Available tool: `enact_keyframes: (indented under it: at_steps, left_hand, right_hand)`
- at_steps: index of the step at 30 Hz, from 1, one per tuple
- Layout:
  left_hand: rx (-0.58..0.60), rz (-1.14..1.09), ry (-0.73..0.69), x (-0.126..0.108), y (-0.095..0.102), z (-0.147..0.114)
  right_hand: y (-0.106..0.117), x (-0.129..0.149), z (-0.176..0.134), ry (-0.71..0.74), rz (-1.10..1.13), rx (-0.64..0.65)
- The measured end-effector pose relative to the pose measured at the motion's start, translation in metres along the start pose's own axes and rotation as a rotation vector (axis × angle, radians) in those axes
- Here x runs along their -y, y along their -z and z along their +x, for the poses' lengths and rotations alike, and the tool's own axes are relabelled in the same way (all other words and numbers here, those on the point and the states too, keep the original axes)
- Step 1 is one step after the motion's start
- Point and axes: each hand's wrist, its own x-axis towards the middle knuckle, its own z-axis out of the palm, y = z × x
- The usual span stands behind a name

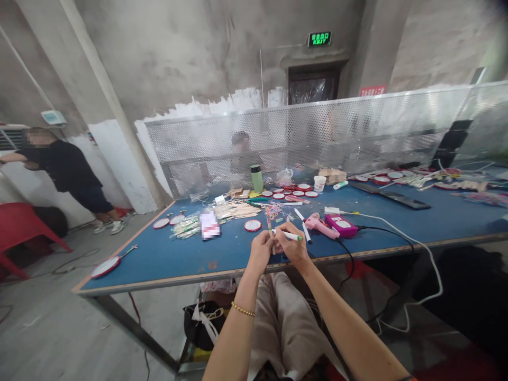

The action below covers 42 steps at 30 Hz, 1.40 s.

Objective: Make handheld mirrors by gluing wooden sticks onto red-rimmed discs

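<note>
Near the table's front edge my left hand (261, 250) is closed on a narrow wooden stick (269, 226), which stands up from my fingers and shows coloured marks. Close beside it, my right hand (292, 247) grips a white marker (291, 236) with a green end pointing right. The marker's other end reaches the stick between my hands; its tip is too small to make out. Beyond them lies a heap of coloured rubber bands (274, 210). A round white disc with a red rim (253, 226) is left of my hands.
Right of my hands are two more markers (306, 232), a pink glue gun (322, 226) and a magenta box (340, 225) with cables. Loose wooden sticks (238, 210), a green bottle (256, 179) and a paper cup (319, 183) stand farther back. A mesh panel (214, 148) borders the table.
</note>
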Motion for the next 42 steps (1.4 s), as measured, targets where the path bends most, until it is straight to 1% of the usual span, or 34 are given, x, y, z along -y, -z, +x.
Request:
enact_keyframes:
  at_steps: [11, 17, 21, 30, 34, 42]
  left_hand:
    - [-0.046, 0.054, -0.029, 0.0028, 0.0016, 0.0012]
    - [-0.007, -0.008, 0.005, 0.0009, 0.0002, 0.0003]
    - [0.005, -0.046, 0.01, -0.0014, -0.0008, -0.001]
    - [-0.022, 0.02, -0.017, 0.0023, 0.0014, 0.0009]
    - [-0.041, 0.048, -0.029, 0.0045, 0.0021, 0.002]
    - [-0.023, 0.027, -0.031, 0.0049, 0.0019, 0.0024]
  right_hand:
    - [-0.0002, 0.0048, 0.0001, 0.005, 0.002, 0.024]
    - [-0.0015, 0.0014, -0.0001, 0.029, -0.015, -0.001]
    - [-0.0012, -0.0001, -0.0003, 0.015, -0.02, -0.023]
    - [-0.0009, -0.0003, -0.0004, 0.022, -0.013, -0.005]
    - [-0.0017, -0.0026, -0.0007, 0.001, 0.0, 0.005]
    - [-0.0014, -0.0017, -0.001, 0.018, -0.022, -0.013]
